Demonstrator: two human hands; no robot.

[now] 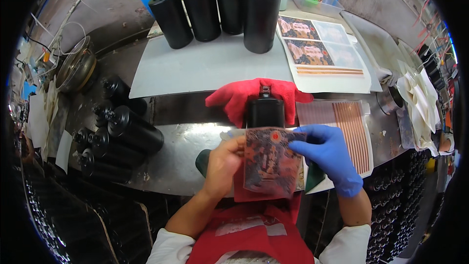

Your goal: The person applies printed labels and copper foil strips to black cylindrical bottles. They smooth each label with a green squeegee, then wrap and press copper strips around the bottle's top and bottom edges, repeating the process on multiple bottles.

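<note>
Between my two hands is a thin printed decal sheet, dark and pinkish with a red dot near its top. My bare left hand pinches its left edge. My right hand, in a blue glove, grips the upper right edge with thumb and fingers. Just beyond the sheet a black glass bottle lies on a red cloth, its neck pointing away from me. The sheet hides the bottle's lower part.
Several black bottles stand on a pale board at the back. More black bottles lie piled at left. Printed decal sheets are at the back right, and a striped sheet lies beside my right hand.
</note>
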